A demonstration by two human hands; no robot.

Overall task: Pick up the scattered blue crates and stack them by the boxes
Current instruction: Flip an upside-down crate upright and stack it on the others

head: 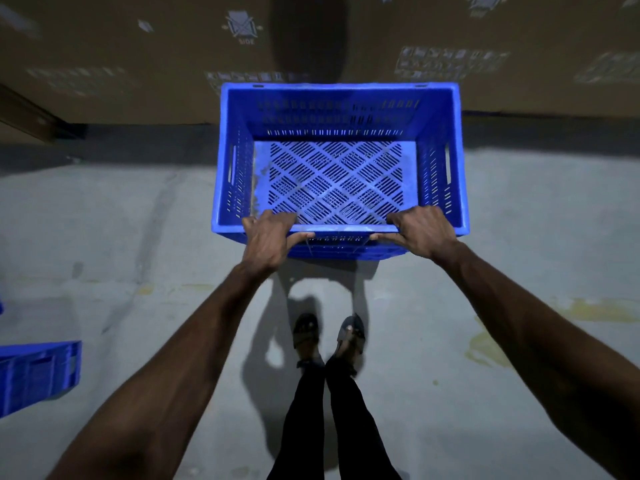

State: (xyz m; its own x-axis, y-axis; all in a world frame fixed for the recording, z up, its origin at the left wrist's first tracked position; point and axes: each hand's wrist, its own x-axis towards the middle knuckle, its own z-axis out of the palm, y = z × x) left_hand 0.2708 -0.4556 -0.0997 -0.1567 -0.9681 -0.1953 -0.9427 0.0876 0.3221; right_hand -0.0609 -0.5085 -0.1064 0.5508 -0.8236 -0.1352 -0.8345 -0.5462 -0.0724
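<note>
Placement: my left hand [268, 239] and right hand [425, 233] grip the blue crate [337, 174]; next, I'd lower it level by the boxes [138, 64]

The cardboard boxes [138, 81] on the far side run off the top edge, and their printed labels are too blurred to read. At the left edge a second crate [38, 375] is cut off. The left hand [266, 237] and right hand [422, 233] cover parts of the blue crate [332, 174]'s near rim. Its underside is hidden, so contact with the floor [519, 237] cannot be told.
</note>
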